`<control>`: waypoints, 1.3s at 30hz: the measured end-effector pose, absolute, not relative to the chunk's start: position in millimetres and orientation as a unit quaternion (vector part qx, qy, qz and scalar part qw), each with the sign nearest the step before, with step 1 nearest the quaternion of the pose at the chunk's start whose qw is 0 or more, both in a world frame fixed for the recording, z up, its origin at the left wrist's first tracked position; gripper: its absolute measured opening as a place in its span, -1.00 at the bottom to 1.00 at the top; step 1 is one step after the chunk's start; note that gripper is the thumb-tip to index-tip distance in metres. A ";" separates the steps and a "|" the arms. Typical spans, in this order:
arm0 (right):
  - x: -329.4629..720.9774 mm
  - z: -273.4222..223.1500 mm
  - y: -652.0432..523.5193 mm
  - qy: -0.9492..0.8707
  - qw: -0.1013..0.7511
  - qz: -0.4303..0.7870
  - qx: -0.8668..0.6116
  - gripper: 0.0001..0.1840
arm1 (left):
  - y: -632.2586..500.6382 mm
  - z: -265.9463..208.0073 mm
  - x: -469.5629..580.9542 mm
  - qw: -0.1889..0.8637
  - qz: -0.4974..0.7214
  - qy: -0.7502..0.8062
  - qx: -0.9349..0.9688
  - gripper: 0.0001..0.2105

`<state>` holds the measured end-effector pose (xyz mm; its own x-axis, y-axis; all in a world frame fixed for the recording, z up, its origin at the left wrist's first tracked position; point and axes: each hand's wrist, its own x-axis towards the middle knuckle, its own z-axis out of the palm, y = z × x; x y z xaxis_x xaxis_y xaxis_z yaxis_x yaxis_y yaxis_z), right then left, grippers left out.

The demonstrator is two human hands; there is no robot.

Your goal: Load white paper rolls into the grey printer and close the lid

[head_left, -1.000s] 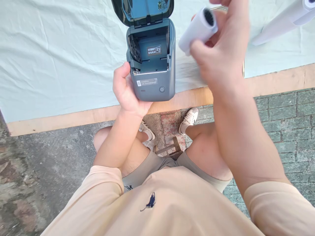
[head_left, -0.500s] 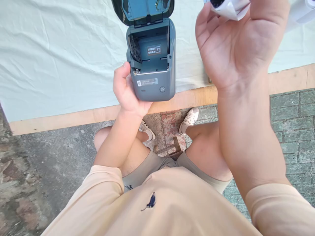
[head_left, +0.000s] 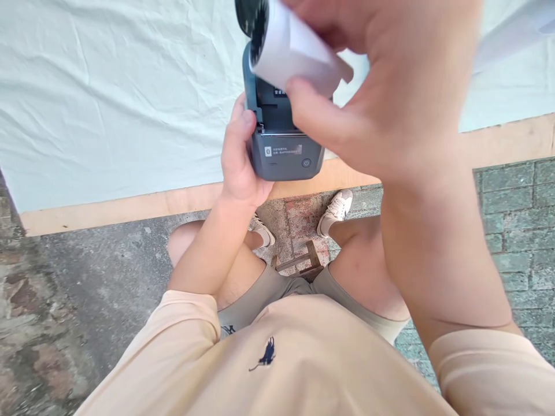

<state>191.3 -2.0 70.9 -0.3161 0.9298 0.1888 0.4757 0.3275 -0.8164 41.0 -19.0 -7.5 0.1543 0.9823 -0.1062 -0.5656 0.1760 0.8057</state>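
Observation:
My left hand [head_left: 240,164] is closed around the left side and underside of a dark grey label printer [head_left: 286,164], its thumb on the left edge. The printer's lid [head_left: 247,14] is up and its paper bay shows in part. Tilted over the bay is a roll of white label paper [head_left: 295,55] with a dark core, gripped between the thumb and fingers of my right hand [head_left: 368,104]. The roll and hand hide most of the lid and the bay's right side. I cannot tell whether the roll touches the printer.
A pale, wrinkled cloth [head_left: 108,115] covers the table, whose bare wooden edge [head_left: 130,208] faces me. At the upper right lies a blurred white object [head_left: 515,37]. Below are my legs, shoes and a small wooden stool [head_left: 303,263] on the paved ground.
My right hand has turned over and swung left, carrying the paper roll from the upper right to above the printer bay. The left hand has shifted slightly right with the printer.

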 end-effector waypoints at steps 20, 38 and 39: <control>177.7 61.8 2.8 -0.817 0.120 0.085 -0.558 -0.70 | -19.8 -6.0 42.0 0.677 0.524 0.413 0.312 -0.73; 186.8 64.4 -6.6 -0.863 0.260 0.164 -0.402 -0.72 | -18.3 -17.6 33.0 0.696 0.542 0.328 0.338 -0.69; 188.9 63.4 -5.8 -0.839 0.323 0.161 -0.407 -0.72 | -18.3 -18.9 32.8 0.688 0.539 0.338 0.349 -0.66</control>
